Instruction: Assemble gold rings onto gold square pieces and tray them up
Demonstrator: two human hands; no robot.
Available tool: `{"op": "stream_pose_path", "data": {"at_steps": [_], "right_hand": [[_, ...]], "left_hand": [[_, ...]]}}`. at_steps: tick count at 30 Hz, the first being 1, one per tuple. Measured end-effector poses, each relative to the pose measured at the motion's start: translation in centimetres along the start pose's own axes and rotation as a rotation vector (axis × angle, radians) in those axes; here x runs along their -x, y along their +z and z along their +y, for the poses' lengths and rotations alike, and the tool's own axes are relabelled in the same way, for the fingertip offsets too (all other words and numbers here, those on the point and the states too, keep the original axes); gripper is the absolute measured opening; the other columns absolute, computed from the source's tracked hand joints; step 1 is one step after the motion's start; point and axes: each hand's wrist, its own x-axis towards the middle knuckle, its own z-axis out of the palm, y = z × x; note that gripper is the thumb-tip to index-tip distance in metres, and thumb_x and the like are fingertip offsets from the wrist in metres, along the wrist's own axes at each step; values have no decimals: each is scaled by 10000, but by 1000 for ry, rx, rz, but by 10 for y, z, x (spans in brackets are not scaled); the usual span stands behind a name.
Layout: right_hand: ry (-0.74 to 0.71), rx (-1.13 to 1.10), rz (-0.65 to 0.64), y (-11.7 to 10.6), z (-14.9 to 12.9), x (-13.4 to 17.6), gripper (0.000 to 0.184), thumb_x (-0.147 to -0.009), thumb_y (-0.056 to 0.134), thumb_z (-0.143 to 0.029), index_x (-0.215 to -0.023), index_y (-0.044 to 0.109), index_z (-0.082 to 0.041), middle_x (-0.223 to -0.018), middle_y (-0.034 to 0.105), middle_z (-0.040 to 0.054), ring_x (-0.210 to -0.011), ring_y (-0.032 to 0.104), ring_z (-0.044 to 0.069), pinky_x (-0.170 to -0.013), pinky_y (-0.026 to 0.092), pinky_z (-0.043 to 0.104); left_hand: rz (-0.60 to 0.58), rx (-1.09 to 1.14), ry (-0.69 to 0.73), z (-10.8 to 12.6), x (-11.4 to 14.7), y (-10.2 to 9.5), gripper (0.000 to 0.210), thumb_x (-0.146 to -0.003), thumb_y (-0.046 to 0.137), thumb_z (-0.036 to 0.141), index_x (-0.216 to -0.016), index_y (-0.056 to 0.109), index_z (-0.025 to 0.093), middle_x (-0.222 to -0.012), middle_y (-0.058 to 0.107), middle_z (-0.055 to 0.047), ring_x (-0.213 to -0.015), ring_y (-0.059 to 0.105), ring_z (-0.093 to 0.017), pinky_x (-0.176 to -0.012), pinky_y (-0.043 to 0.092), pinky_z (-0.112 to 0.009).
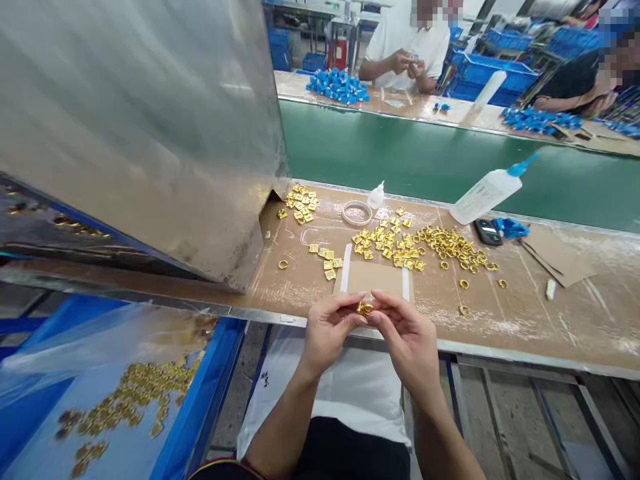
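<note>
Over the bench's front edge, my left hand (327, 327) and my right hand (407, 337) meet, fingertips pinched around a small gold ring piece (365, 309). Fingers cover part of it, so I cannot tell whether it is one part or two. A cardboard pad (376, 279) with white tape strips lies just beyond my hands. Behind it are loose square gold pieces (385, 241), and to their right a heap of gold rings (453, 245). A few square gold pieces (327, 261) sit left of the pad.
A large metal housing (150, 120) blocks the left side. Farther back are a tape roll (357, 213), a small white bottle (376, 196) and a tilted squeeze bottle (485, 197). A blue crate (200, 407) holds gold pieces at lower left. Co-workers sit beyond the green belt (370, 143).
</note>
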Motion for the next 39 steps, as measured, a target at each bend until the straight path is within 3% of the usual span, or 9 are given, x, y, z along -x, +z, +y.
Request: {"op": "stream_pose_path", "data": {"at_steps": [6, 10, 21, 27, 30, 35, 39], "right_hand": [[-150, 179, -32, 2, -6, -1, 105, -939, 710, -276, -978, 806, -266, -818, 715, 24, -754, 687, 152, -643, 573, 238], [-266, 313, -18, 3, -5, -4, 135, -936, 686, -177, -917, 800, -246, -717, 639, -5, -657, 596, 128, -581, 494, 219], [-345, 430, 1, 7, -6, -1, 151, -933, 664, -119, -899, 775, -216, -700, 617, -14, -628, 575, 125, -567, 477, 219], [-336, 397, 40, 8, -4, 0, 158, -931, 673, -122, -928, 788, -230, -733, 664, -3, -652, 615, 123, -587, 520, 219], [-271, 292, 41, 7, -2, 1, 159, -927, 699, -163, -1035, 774, -254, -805, 716, 6, -711, 681, 135, -633, 578, 234], [-120, 48, 17, 4, 1, 6, 404, -915, 753, -291, -1301, 637, -313, -924, 751, 10, -755, 747, 144, -699, 647, 273], [-132, 10, 51, 2, 2, 7, 324, -934, 734, -338, -1242, 640, -301, -955, 751, 27, -748, 740, 146, -684, 641, 276]], "left_hand": [[-15, -39, 19, 1, -1, -5, 297, -701, 910, 379, -946, 848, 224, -877, 814, -89, -800, 761, -199, -721, 635, -274], [-15, -60, 58, -1, -1, -7, 258, -716, 903, 364, -927, 849, 225, -846, 812, -84, -773, 753, -191, -699, 620, -268], [25, 23, 38, -6, 1, -2, 238, -690, 923, 323, -900, 850, 237, -820, 808, -59, -732, 743, -161, -670, 615, -232], [42, 18, 17, -4, 0, 1, 286, -676, 925, 380, -891, 847, 208, -796, 805, -67, -698, 740, -173, -646, 628, -255], [41, 8, 8, 0, 1, 2, 329, -677, 916, 431, -892, 842, 193, -816, 811, -81, -728, 754, -195, -659, 637, -275], [31, 49, -58, 6, 3, 0, 329, -686, 917, 405, -921, 836, 189, -808, 813, -76, -710, 757, -187, -661, 629, -267], [13, 106, -126, 6, 4, -1, 362, -672, 923, 430, -916, 828, 181, -804, 810, -75, -660, 735, -171, -642, 610, -269]]}}
